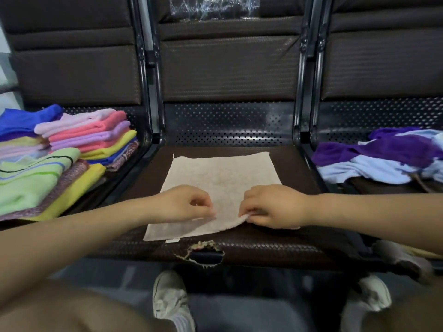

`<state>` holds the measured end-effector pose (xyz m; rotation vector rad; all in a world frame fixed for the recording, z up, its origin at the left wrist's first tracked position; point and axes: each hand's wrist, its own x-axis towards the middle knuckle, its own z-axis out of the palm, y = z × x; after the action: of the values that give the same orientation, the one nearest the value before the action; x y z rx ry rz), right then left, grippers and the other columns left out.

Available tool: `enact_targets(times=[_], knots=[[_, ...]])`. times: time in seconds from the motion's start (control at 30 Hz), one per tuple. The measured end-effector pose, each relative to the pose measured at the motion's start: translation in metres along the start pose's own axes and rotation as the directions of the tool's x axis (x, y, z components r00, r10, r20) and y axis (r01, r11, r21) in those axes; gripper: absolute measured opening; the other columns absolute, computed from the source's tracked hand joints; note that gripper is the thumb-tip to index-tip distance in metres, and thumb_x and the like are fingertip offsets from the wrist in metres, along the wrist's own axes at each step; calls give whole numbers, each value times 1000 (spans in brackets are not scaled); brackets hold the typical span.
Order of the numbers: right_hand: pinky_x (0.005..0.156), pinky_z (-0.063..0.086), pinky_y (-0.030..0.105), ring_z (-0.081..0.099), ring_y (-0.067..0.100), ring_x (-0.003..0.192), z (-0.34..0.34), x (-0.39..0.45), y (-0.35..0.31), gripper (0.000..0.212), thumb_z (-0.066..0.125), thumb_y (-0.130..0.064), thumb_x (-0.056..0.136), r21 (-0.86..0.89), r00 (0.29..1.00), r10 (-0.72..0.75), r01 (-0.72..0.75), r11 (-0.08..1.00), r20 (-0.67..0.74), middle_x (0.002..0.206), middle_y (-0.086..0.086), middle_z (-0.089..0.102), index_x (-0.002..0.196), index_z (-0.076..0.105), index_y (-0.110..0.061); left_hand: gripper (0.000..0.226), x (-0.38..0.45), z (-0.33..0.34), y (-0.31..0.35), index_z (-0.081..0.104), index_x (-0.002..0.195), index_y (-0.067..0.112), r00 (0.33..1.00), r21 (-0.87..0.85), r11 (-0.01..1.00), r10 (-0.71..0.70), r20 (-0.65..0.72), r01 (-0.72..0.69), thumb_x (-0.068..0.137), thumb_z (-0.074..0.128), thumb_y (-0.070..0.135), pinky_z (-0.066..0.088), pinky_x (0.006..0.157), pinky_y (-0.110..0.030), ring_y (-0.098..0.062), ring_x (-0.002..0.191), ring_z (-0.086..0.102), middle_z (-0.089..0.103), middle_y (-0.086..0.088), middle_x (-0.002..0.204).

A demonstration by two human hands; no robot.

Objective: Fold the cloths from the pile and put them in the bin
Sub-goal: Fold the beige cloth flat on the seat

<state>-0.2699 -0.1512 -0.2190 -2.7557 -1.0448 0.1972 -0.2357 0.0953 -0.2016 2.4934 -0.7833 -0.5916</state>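
A beige cloth (223,173) lies spread flat on the middle seat of a dark bench. My left hand (184,203) pinches the cloth's near edge left of centre. My right hand (271,206) pinches the same edge right of centre, where the cloth is lifted and curled over. On the right seat lies a loose pile of purple and pale blue cloths (383,156). Stacks of folded cloths (91,137) in pink, lilac, yellow, blue and green cover the left seat. No bin is in view.
The bench seat (275,245) has a torn hole (203,254) at its front edge. Metal armrest frames (153,130) separate the seats. My shoes (170,298) and knees are below the bench. A plastic bag (213,7) sits on the backrest.
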Motion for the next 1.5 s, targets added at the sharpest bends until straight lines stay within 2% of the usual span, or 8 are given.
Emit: enact_targets(times=[0.2, 0.4, 0.67, 0.8, 1.0, 1.17, 1.3, 1.5], knots=[[69, 33, 31, 49, 23, 86, 1, 18, 11, 7, 39, -17, 99, 255, 938, 346, -340, 905, 23, 90, 3, 52, 96, 44, -13, 19, 25, 15, 15, 46, 79, 17, 991, 366, 926, 121, -53, -93, 91, 58, 26, 32, 63, -26, -15, 77, 47, 47, 6, 78], [77, 39, 32, 54, 21, 93, -9, 26, 24, 41, 54, -47, 92, 245, 917, 397, -391, 887, 27, 99, 1, 58, 109, 53, -11, 23, 28, -11, -17, 53, 115, 26, 979, 239, 971, 21, -202, 29, 95, 47, 15, 39, 63, -20, -8, 74, 53, 58, 9, 87], [73, 35, 28, 50, 18, 91, -23, 37, 51, 29, 44, -24, 96, 63, 876, 469, -477, 877, 113, 103, 2, 56, 121, 52, -13, 28, 24, -14, -59, 50, 114, 23, 977, 264, 940, -204, -68, 215, 100, 34, 42, 42, 90, -33, -17, 101, 54, 57, 0, 111], [80, 41, 27, 55, 20, 103, -28, 34, 67, 29, 51, -23, 92, 11, 857, 504, -508, 861, 107, 118, 2, 61, 119, 59, -16, 31, 25, -17, -63, 49, 118, 31, 980, 192, 963, -173, -97, 189, 90, 59, 41, 42, 90, -23, -11, 104, 53, 50, 4, 108], [65, 44, 27, 59, 20, 81, -36, 19, 79, 26, 54, -26, 95, 477, 794, 605, -557, 679, 66, 83, 5, 61, 79, 60, -7, 15, 16, -33, -72, 66, 86, 23, 926, -14, 968, -244, -288, 251, 95, 54, 24, 43, 76, -26, -10, 89, 58, 65, 7, 92], [95, 48, 37, 63, 25, 102, -18, -3, 77, 42, 47, -33, 98, 566, 793, 606, -531, 630, 69, 108, 12, 67, 106, 62, 6, 28, 12, -26, -66, 60, 80, 19, 889, -183, 946, -315, -334, 266, 100, 41, 23, 38, 71, -29, -13, 79, 51, 58, 2, 81], [79, 44, 35, 57, 23, 85, -8, -19, 68, 43, 46, -32, 99, 488, 826, 563, -486, 725, -14, 88, 15, 63, 90, 58, 8, 28, 5, -22, -58, 61, 88, 19, 898, -159, 931, -360, -253, 328, 101, 39, 29, 40, 66, -26, -12, 80, 54, 61, 1, 89], [75, 53, 33, 67, 22, 91, -37, -33, 62, 29, 49, -25, 99, 695, 850, 520, -425, 580, 86, 105, 10, 70, 112, 66, -6, 27, 10, -31, -38, 66, 89, 15, 915, -270, 938, -294, -275, 220, 98, 47, 31, 42, 75, -28, -13, 85, 59, 67, -3, 94]])
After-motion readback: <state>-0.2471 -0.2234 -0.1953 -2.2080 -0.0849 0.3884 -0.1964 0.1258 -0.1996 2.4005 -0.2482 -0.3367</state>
